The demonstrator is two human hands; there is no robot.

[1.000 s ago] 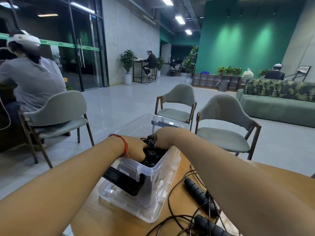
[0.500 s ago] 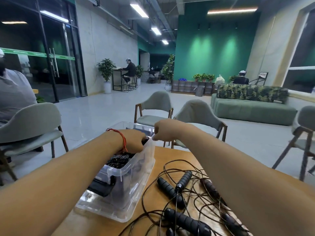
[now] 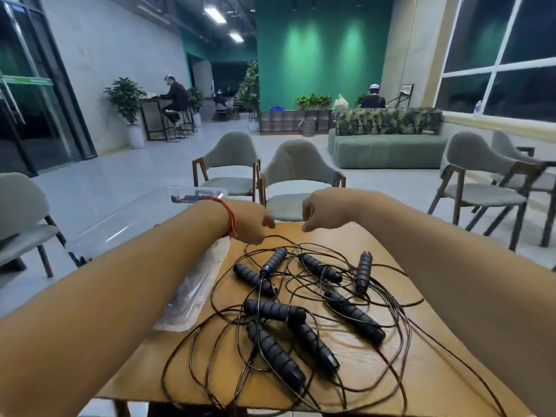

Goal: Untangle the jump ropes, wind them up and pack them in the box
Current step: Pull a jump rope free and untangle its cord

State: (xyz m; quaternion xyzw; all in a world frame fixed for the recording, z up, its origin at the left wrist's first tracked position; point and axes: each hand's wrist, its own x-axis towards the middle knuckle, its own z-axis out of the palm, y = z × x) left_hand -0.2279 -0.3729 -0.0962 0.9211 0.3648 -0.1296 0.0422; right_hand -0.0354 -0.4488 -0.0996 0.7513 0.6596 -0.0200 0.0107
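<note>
Curling downward, the fingers of the left hand reach the far loop of thin black cord at the table's far edge; I cannot tell whether they pinch that cord or only touch it. The fingers of the right hand hang loosely bent and close together just above the wood, with nothing between them and the thumb. The two hands are near each other, with a small gap between them. A red string bracelet circles the left wrist, and both bare forearms stretch back toward the camera on either side of the work. Between the forearms lie the jump ropes, still tangled: eight black ribbed handles lie scattered at different angles, and their thin cords loop over and under one another across most of the wooden table. Left of the tangle stands the clear plastic box, largely hidden behind the left forearm, its far rim showing above the wrist and a clear wall showing just beside the outermost cord loop. Beyond the table two grey chairs face it, a green sofa sits farther back to the right, and a few seated people are visible near the green wall.
</note>
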